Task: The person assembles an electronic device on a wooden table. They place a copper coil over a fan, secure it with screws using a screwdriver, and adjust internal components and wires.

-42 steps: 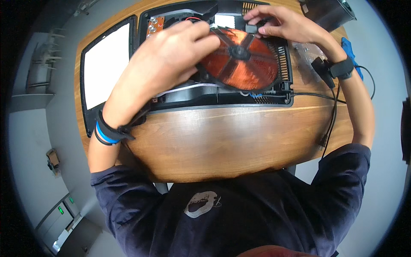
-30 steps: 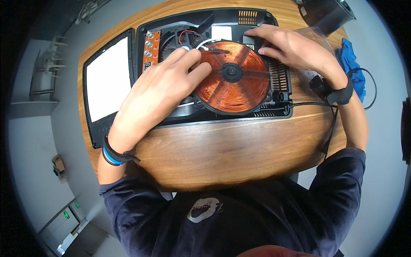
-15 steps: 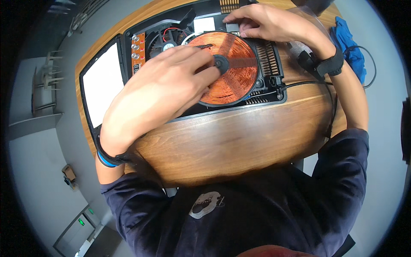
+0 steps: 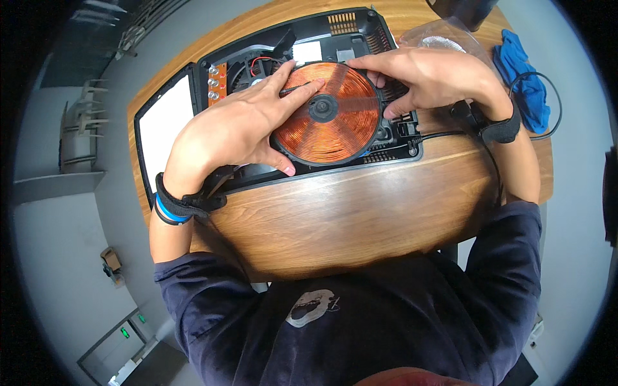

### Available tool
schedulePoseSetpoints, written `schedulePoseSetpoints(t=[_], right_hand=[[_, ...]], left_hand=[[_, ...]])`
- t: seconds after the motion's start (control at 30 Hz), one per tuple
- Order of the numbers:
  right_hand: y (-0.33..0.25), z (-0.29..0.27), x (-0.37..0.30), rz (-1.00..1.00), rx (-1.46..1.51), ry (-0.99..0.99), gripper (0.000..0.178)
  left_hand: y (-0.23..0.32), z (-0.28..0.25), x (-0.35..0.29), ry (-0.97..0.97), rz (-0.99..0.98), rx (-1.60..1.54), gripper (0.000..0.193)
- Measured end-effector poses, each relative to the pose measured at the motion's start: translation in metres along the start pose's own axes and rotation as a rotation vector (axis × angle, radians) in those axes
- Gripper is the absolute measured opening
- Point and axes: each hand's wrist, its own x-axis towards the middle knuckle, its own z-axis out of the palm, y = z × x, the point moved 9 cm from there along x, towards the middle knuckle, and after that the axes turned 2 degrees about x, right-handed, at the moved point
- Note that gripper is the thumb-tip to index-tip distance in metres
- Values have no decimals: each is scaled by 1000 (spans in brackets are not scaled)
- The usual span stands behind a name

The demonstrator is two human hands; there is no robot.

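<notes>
A round copper induction coil (image 4: 347,132) with a dark hub lies in the open black housing (image 4: 283,180) of an induction cooker. My left hand (image 4: 235,125) spans the coil's left side, thumb at the near rim and one finger stretched across the windings. From the right, my right hand (image 4: 431,77) holds the rim, its index finger at the far edge and its thumb at the right side. Both hands grip the coil between them, fingers apart. Beside my left hand are an orange circuit board (image 4: 217,83) and a partly covered black fan (image 4: 243,74).
A black-framed white panel (image 4: 168,122) lies left of the housing on the wooden table (image 4: 347,219). Clear plastic wrapping (image 4: 444,37) and a blue cloth (image 4: 521,77) lie to the right. A black cable (image 4: 444,135) leaves the housing's right side. A dark container (image 4: 467,11) stands far right.
My left hand has slid off the coil's middle to its left side and spread its fingers. My right hand has come nearer, from a small grey block to the coil's rim. The view has shifted slightly.
</notes>
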Motion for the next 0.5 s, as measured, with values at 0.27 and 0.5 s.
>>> schedulePoseSetpoints(t=[0.27,0.5], right_hand=[[8,-6,6,106,404,36,82],[8,-30,17,42,786,172,58]], left_hand=[[1,-2,-3,104,32,-83,146],[-3,-17,-17,197,54,-212,148]])
